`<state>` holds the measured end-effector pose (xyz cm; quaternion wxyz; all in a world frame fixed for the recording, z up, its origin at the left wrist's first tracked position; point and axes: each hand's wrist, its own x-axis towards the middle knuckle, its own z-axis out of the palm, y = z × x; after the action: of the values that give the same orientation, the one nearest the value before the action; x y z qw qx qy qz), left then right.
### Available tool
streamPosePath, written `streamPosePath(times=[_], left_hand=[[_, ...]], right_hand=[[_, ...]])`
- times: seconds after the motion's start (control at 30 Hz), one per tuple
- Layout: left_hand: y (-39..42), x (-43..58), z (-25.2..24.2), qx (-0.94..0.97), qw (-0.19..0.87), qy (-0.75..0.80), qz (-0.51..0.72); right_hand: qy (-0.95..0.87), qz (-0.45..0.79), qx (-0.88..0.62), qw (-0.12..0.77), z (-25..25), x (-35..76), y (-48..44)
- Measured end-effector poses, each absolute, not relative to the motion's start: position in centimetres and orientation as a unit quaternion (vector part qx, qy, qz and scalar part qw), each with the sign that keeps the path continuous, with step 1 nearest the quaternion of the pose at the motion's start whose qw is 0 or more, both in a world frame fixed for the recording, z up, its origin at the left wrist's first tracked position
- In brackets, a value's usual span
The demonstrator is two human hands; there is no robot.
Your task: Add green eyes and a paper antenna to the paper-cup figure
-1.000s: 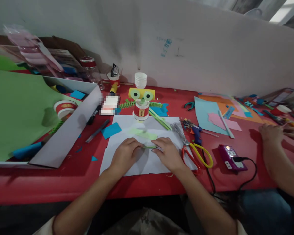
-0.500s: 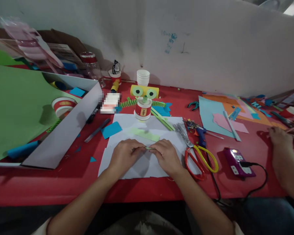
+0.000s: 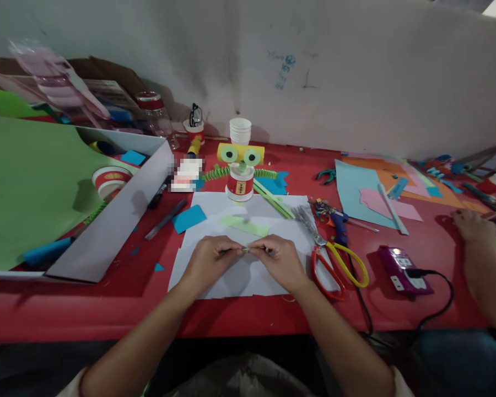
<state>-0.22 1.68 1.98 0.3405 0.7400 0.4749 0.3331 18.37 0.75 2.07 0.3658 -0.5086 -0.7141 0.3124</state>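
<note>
My left hand (image 3: pixel 215 258) and my right hand (image 3: pixel 279 259) meet fingertip to fingertip above a white paper sheet (image 3: pixel 190 275). Pinched between them is a small piece of green paper (image 3: pixel 246 250), mostly covered by the fingers. Just beyond lies a flat pale green paper strip (image 3: pixel 248 225). Behind it stands a figure made from a red and white paper cup (image 3: pixel 240 183), with folded green paper arms (image 3: pixel 217 173) and a yellow paper roll (image 3: pixel 240 154) bearing two round eyes. Narrow green strips (image 3: pixel 274 198) lie to the cup's right.
Scissors (image 3: pixel 326 248) with red and yellow handles lie right of my hand, by a blue glue gun (image 3: pixel 339 226). A purple power socket (image 3: pixel 405 270) has a cable plugged in. A white box (image 3: pixel 119 220) stands left. Another person's hand (image 3: pixel 473 226) rests far right.
The fingertips have shifted slightly, drawing closer together around the small green paper. The camera view has tilted a little; the other things lie as before.
</note>
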Motion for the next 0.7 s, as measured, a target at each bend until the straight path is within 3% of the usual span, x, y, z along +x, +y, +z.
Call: streamPosePath(times=[0.1,0.23,0.33,0.43,0.5,0.7], left_hand=[[1.3,-0.4,1.5,0.772,0.238,0.482,0.338],[1.0,-0.9,1.0,0.8,0.014,0.506,0.322],[0.9,-0.8,0.9,0.823,-0.085,0.494,0.266],[0.8,-0.2,0.9,0.858,-0.103,0.457,0.209],[0.5,0.3,0.7,0.877,-0.084,0.428,0.2],[-0.3,-0.2,-0.1,0.88,0.015,0.412,0.237]], right_hand=[[-0.726,0.261,-0.525,0.36,2.2,18.0,0.4],[-0.698,0.152,-0.577,0.396,3.3,20.6,-0.1],[-0.634,0.071,-0.685,0.353,4.6,25.5,0.1],[-0.555,0.007,-0.801,0.225,5.3,30.5,1.1],[-0.518,0.056,-0.835,0.179,5.2,32.7,2.0],[-0.486,0.136,-0.846,0.174,3.9,34.2,3.8]])
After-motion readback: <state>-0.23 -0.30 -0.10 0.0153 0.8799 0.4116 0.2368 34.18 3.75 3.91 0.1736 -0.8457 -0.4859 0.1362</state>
